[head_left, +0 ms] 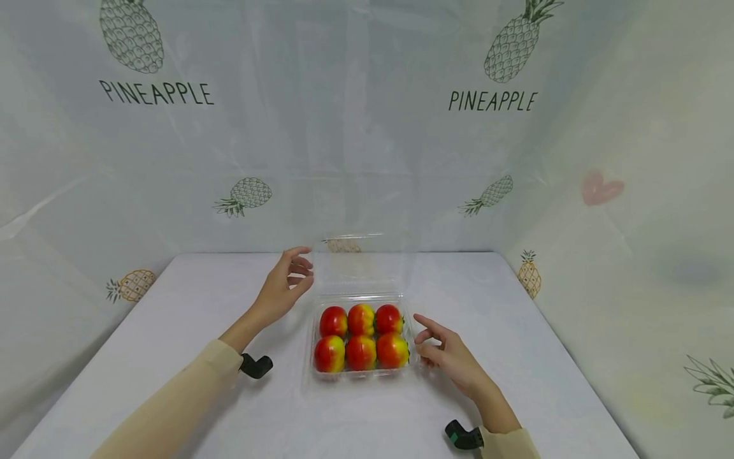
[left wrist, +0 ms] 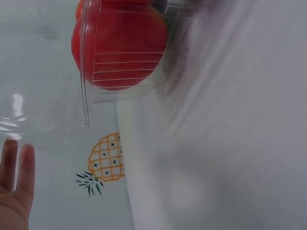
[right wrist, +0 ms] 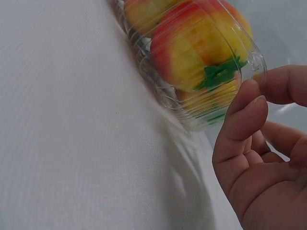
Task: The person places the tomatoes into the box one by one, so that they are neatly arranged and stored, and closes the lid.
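A clear plastic clamshell box (head_left: 359, 375) stands on the table with its lid (head_left: 367, 264) raised at the back. Red-and-yellow fruits (head_left: 361, 354) fill it in two rows; green leaves show on one fruit (right wrist: 196, 48) in the right wrist view. My left hand (head_left: 287, 280) is raised at the lid's left edge, its fingers relaxed and slightly bent. Two of its fingertips (left wrist: 24, 153) show by the clear lid in the left wrist view. Beside the box's front right side is my right hand (head_left: 453, 357), index finger reaching out and thumb apart from it, close to the rim.
A white cloth covers the table (head_left: 246, 414). Behind it hangs a pale curtain (head_left: 367, 127) printed with pineapples, which also encloses both sides. A dark wrist camera (head_left: 257, 366) sits on the left sleeve, another camera (head_left: 463, 435) on the right.
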`<action>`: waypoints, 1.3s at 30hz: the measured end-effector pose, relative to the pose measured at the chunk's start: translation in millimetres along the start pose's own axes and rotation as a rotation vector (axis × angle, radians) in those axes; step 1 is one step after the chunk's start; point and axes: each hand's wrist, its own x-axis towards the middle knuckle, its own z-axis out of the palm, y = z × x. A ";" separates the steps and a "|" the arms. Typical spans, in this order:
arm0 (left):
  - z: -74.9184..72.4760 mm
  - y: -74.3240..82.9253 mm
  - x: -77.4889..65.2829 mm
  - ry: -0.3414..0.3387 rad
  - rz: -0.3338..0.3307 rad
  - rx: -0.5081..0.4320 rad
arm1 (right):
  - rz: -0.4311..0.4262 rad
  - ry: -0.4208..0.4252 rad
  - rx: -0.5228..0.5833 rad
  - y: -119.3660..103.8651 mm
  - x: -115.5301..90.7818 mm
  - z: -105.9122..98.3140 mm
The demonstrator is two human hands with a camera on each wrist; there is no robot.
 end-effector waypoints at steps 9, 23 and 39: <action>-4.5 4.6 -9.0 -0.033 0.034 -0.008 | -0.006 -0.004 -0.001 -0.4 -0.1 0.0; -11.8 7.2 -29.5 -0.126 0.041 -0.033 | 0.000 -0.003 0.011 0.3 -0.7 0.3; -20.2 10.5 -55.8 -0.227 0.015 -0.006 | 0.015 0.005 0.006 -1.4 -0.3 0.9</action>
